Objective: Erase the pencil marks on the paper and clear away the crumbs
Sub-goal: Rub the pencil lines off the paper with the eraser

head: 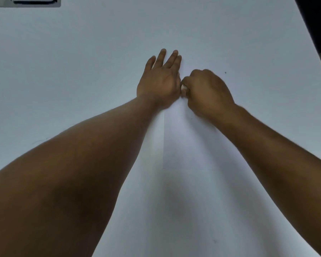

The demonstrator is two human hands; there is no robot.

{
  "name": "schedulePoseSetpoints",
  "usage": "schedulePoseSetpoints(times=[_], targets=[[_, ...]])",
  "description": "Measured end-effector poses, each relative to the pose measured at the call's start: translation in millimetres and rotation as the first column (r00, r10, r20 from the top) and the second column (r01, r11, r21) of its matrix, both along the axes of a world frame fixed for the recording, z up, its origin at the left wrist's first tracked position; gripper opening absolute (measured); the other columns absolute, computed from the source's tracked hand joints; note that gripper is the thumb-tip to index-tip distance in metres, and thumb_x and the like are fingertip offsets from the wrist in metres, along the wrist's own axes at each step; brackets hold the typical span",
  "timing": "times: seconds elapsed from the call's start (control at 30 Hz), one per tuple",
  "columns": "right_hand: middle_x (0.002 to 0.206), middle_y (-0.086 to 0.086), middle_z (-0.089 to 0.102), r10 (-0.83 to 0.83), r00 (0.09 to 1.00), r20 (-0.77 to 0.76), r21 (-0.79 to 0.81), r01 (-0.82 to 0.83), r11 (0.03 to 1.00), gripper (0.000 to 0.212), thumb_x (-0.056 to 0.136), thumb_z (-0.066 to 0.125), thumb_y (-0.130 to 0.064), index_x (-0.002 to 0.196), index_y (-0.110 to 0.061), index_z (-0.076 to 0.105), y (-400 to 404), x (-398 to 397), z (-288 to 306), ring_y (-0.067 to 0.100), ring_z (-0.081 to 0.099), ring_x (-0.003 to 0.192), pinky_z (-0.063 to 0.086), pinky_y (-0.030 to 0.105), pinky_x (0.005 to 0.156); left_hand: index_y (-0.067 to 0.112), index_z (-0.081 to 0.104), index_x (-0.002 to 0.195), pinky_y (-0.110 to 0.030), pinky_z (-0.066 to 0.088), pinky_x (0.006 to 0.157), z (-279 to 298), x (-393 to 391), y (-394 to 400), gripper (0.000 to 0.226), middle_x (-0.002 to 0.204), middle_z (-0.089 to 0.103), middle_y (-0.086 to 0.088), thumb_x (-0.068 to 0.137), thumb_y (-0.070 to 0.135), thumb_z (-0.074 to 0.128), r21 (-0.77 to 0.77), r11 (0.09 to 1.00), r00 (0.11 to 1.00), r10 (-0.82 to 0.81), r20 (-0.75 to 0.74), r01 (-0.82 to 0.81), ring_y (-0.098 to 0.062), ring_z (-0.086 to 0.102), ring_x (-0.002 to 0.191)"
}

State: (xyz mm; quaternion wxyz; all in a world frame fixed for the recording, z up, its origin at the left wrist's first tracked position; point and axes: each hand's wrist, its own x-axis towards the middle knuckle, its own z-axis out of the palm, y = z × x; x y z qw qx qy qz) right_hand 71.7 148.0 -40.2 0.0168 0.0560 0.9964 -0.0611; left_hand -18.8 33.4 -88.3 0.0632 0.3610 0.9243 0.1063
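Observation:
A white sheet of paper [185,141] lies on the pale table, its left and near edges faintly visible. My left hand [160,80] rests flat on the paper's far left part, fingers spread and pointing away from me. My right hand [208,91] is curled just to its right, fingers pinched on a small white eraser [183,88] that touches the paper beside the left hand. Pencil marks are too faint to make out. A tiny dark crumb [225,72] lies right of the right hand, and another speck [191,118] sits near the right wrist.
The pale table [82,62] extends widely on all sides. A grey panel with a dark device [33,0] sits at the far left corner. The table's right edge [315,43] runs diagonally, with dark floor beyond it.

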Motion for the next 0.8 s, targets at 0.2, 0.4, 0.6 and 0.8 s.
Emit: schedulePoseSetpoints(times=[0.2,0.4,0.6,0.8], targets=[[0.079,0.007,0.058,0.163,0.987,-0.004,0.029,-0.162,0.986,0.019,0.073,0.066,0.01,0.082,-0.006,0.068,-23.1,67.3,-4.4,0.027,0.05,0.068,0.03,0.029,0.052,0.013,0.02,0.163,-0.046,0.008,0.128,-1.2,-1.4,2.0,0.057,0.172,0.015,-0.001,0.108,0.028,0.022,-0.016,1.0,1.0,0.005,-0.007,-0.006,-0.029,0.006,0.159],[0.087,-0.003,0.062,0.164,0.983,0.079,-0.178,-0.148,0.973,0.03,0.077,0.068,0.007,0.094,-0.017,0.07,-21.9,132.1,-2.0,0.021,0.055,0.069,0.05,0.035,0.05,0.012,0.02,0.163,-0.046,0.007,0.128,-0.8,-1.0,1.8,0.057,0.172,0.016,-0.001,0.108,0.026,0.021,-0.015,1.0,1.0,0.003,-0.005,-0.003,-0.03,0.006,0.159],[0.096,0.004,0.066,-0.046,0.997,-0.07,-0.331,0.021,0.943,0.018,0.089,0.064,-0.008,0.101,-0.019,0.071,14.9,102.6,2.2,0.027,0.066,0.089,0.054,0.039,0.079,0.017,0.021,0.163,-0.047,0.007,0.127,-2.1,-0.7,1.0,0.062,0.172,0.017,-0.003,0.106,0.04,0.022,-0.012,1.0,1.0,-0.004,-0.01,0.004,-0.032,0.007,0.159],[0.107,0.009,0.061,-0.108,0.989,-0.099,-0.072,0.101,0.992,0.024,0.095,0.051,-0.013,0.111,-0.015,0.069,41.7,-2.8,-4.5,0.031,0.06,0.096,0.047,0.035,0.077,0.025,0.026,0.162,-0.048,0.006,0.127,-1.1,1.8,0.2,0.068,0.172,0.017,-0.004,0.103,0.058,0.023,-0.019,1.0,1.0,-0.025,-0.019,0.024,-0.032,0.007,0.159]])
